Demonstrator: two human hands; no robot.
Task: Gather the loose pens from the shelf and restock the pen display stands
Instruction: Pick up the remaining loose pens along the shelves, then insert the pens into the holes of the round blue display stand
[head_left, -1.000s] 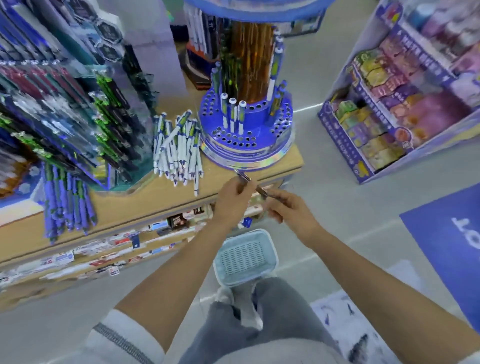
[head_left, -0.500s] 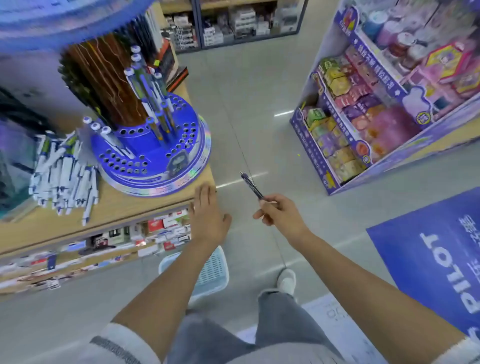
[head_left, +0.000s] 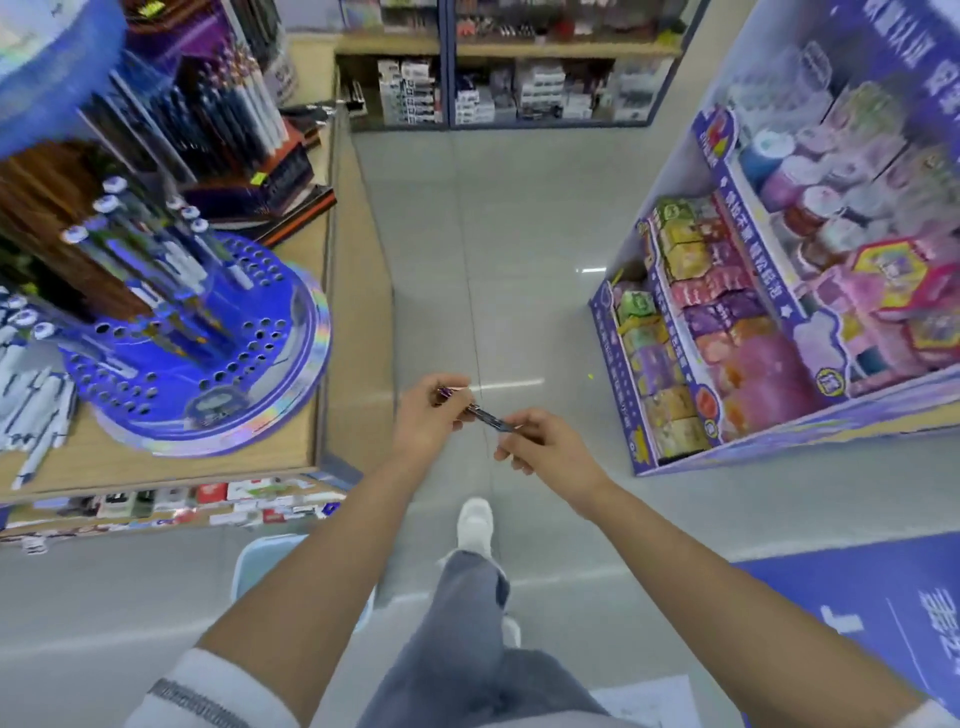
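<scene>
A dark pen (head_left: 485, 414) spans the gap between my hands, out over the aisle floor. My left hand (head_left: 428, 421) pinches its far end and my right hand (head_left: 545, 444) pinches its near end. To the left, a round blue pen display stand (head_left: 208, 358) with many holes holds several blue-and-white pens on the wooden shelf (head_left: 343, 332). A pile of loose white-and-blue pens (head_left: 31, 400) lies on the shelf at the far left edge of view.
A light blue basket (head_left: 260, 566) sits on the floor under my left arm. A purple cardboard display (head_left: 753, 322) of colourful boxes stands to the right. Racks of dark pens (head_left: 228, 119) rise behind the stand. Grey aisle floor runs ahead to far shelves (head_left: 498, 88).
My left hand left the shelf edge and took hold of the pen's far end, so both hands now hold it. The view turned right and the stand slid left.
</scene>
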